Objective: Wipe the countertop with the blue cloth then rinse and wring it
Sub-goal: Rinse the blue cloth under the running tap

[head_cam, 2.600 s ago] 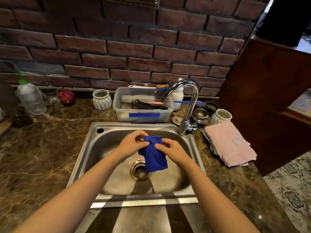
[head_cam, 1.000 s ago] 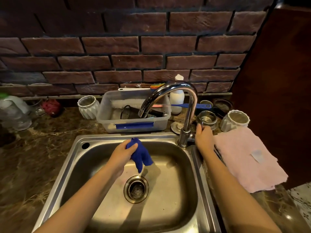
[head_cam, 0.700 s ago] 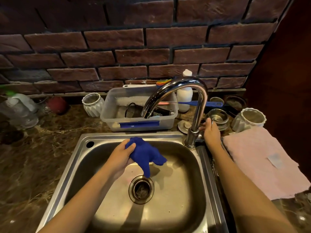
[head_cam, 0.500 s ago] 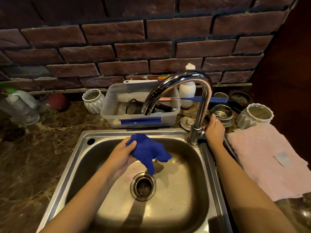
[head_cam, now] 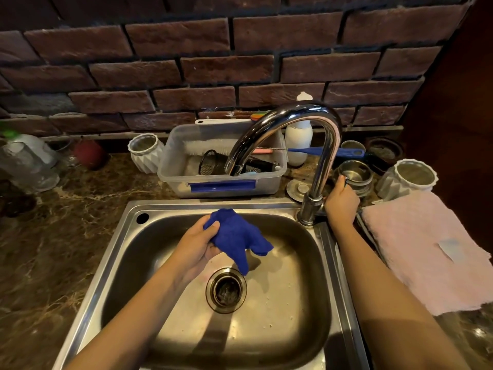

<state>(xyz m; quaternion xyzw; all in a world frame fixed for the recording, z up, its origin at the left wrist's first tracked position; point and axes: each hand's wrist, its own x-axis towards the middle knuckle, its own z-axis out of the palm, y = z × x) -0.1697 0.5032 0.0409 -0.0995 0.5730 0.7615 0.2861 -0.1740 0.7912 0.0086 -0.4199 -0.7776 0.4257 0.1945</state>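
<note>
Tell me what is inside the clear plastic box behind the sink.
The plastic box holds a white brush and a black mesh cup. The faucet covers part of the rest.

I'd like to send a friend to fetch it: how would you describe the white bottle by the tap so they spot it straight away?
Find the steel sink and follow its curved tap back towards the brick wall. The white bottle stands upright there, just right of the clear plastic tub. Unlike the two ribbed white pots nearby, it is smooth, taller, and closed with a rounded cap.
</note>
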